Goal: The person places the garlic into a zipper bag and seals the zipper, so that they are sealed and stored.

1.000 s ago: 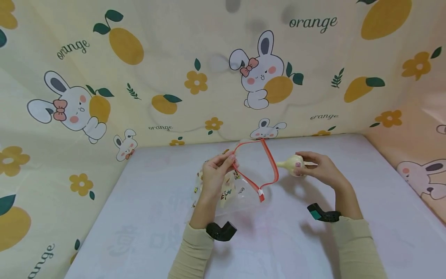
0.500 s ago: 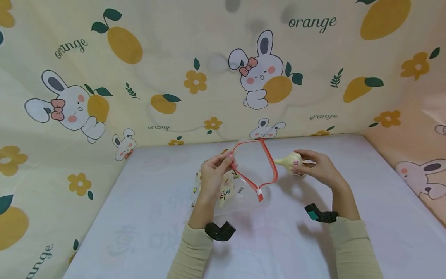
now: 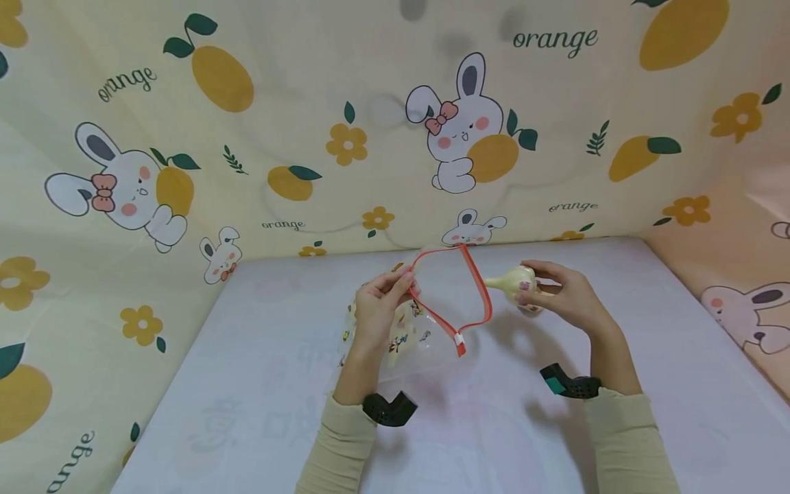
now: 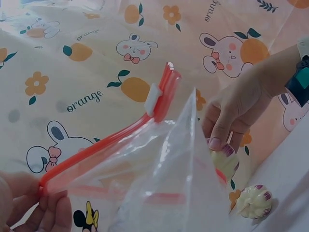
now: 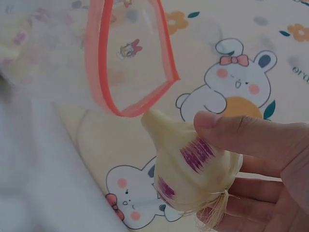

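My left hand (image 3: pixel 378 309) pinches the red-edged rim of a clear printed zip bag (image 3: pixel 426 346). Its mouth stands open toward the right, with the white slider (image 4: pixel 153 99) at one corner. Pale shapes show inside the bag, partly hidden by my left hand. Between thumb and fingers, my right hand (image 3: pixel 570 298) holds a cream garlic bulb (image 5: pixel 193 159) with purple patches, its stem pointing left at the red rim. Whether stem and rim touch, I cannot tell. In the left wrist view, a second bulb (image 4: pixel 254 201) lies below my right hand.
The white tabletop (image 3: pixel 247 357) extends around the bag. A patterned cloth (image 3: pixel 370 82) with rabbits and oranges rises behind the table and along its sides. Black devices (image 3: pixel 390 409) are strapped to both wrists.
My right hand has shifted slightly left and up with the bulb, whose stem is nearer the bag's rim. My left hand keeps its pinch on the bag, nearly still.
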